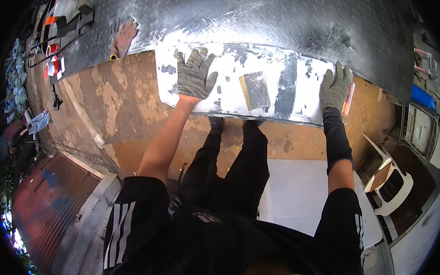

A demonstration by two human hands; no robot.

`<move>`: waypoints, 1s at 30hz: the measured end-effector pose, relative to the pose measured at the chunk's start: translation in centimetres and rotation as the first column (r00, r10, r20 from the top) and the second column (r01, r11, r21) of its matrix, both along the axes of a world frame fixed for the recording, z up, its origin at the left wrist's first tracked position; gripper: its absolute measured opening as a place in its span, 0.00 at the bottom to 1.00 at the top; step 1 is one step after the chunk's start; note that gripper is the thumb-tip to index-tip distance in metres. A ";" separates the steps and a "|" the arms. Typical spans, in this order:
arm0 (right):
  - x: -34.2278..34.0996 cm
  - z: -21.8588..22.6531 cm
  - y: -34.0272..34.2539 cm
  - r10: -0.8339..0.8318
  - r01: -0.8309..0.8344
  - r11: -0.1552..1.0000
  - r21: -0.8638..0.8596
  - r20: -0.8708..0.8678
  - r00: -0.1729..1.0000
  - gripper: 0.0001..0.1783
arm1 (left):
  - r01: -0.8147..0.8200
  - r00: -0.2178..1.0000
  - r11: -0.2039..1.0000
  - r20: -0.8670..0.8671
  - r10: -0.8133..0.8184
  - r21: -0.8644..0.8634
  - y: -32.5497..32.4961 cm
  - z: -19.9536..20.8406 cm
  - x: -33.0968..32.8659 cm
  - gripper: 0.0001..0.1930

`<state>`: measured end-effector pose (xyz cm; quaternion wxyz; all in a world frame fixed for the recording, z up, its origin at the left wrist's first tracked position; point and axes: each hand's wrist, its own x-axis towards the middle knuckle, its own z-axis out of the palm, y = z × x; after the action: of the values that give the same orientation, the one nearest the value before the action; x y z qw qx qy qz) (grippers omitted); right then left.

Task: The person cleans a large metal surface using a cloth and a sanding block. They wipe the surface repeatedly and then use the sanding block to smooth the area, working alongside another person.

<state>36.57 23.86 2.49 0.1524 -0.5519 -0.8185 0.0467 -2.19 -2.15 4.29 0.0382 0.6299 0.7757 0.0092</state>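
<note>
A long white panel (229, 77) with worn grey and dark patches lies along the near edge of the metal surface. My left hand (195, 75), in a grey knit glove, rests flat near the panel's left end with its fingers spread. At the right end, my right hand (335, 89), gloved alike with a dark sleeve behind it, lies over the panel with its fingers stretched out. Between them sits a grey, speckled abrasive pad (258, 90) with a yellowish side, touched by neither hand. An orange and white strip (348, 100) shows just beside my right hand.
A dark diamond-plate metal surface (273, 15) spreads beyond the panel, with a stained reddish glove (124, 39) on it. Rolls of red and white tape (52, 49) lie far left. A white plastic chair (394, 188) stands at right, corrugated sheet (54, 196) at lower left.
</note>
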 end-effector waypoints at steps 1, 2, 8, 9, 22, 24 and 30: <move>0.2 -0.1 0.1 0.010 -0.010 1.000 0.010 0.000 1.000 0.31 | -0.012 1.000 1.000 -0.020 0.011 -0.020 0.1 0.1 0.1 0.32; 0.4 -0.2 0.2 0.020 -0.020 1.000 0.023 0.000 1.000 0.31 | -0.034 0.997 0.994 -0.079 0.025 -0.106 0.3 0.2 0.0 0.35; -0.2 -1.0 0.2 0.034 -0.032 0.993 0.110 -0.014 0.999 0.34 | -0.254 0.964 0.955 -0.124 0.237 -0.155 -3.2 0.1 2.3 0.37; -1.0 -0.7 -0.4 -0.031 0.029 0.996 0.088 0.023 0.999 0.34 | -0.286 0.955 0.946 -0.122 0.269 -0.154 -4.1 0.1 1.9 0.37; -4.4 -1.1 -25.4 -0.220 0.231 0.966 -0.113 0.100 0.970 0.40 | 0.375 0.909 0.853 -0.039 -0.416 -0.362 -13.9 3.2 0.5 0.37; -8.3 -0.7 -28.7 -0.252 0.272 0.940 -0.208 0.116 0.961 0.41 | 0.450 0.880 0.840 -0.009 -0.475 -0.302 -12.8 2.5 -0.9 0.39; -18.9 3.2 -38.4 -0.107 0.151 0.945 -0.291 0.161 0.981 0.40 | 0.536 0.828 0.790 0.002 -0.561 -0.297 -12.1 3.1 -3.3 0.35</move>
<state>17.71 -14.53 5.65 0.0097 -0.6232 -0.7725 0.1215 -5.47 -14.20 7.35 0.0958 0.8152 0.5534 -0.1413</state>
